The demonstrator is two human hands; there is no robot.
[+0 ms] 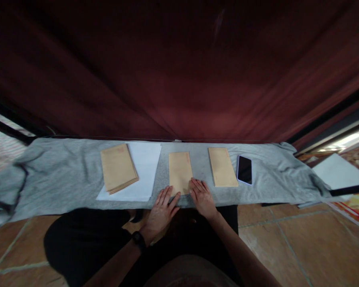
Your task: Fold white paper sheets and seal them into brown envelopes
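Observation:
A brown paper envelope (180,169) lies flat in front of me on the grey cloth. At its lower left corner rests my left hand (164,209), fingers stretched out, with a dark band on the wrist. My right hand (202,195) lies flat by the lower right edge, its fingertips on or against the paper. Neither hand is closed around anything. To the left, a stack of brown envelopes (118,167) sits on white paper sheets (143,171). On the right is another brown envelope (223,167), perhaps more than one; I cannot tell.
A phone (244,170) with a light purple edge lies right of the envelopes. Grey cloth (68,171) covers the narrow surface. Behind it hangs a dark red curtain (179,87). Dark bars stand at both ends, and a tiled floor (266,239) shows below.

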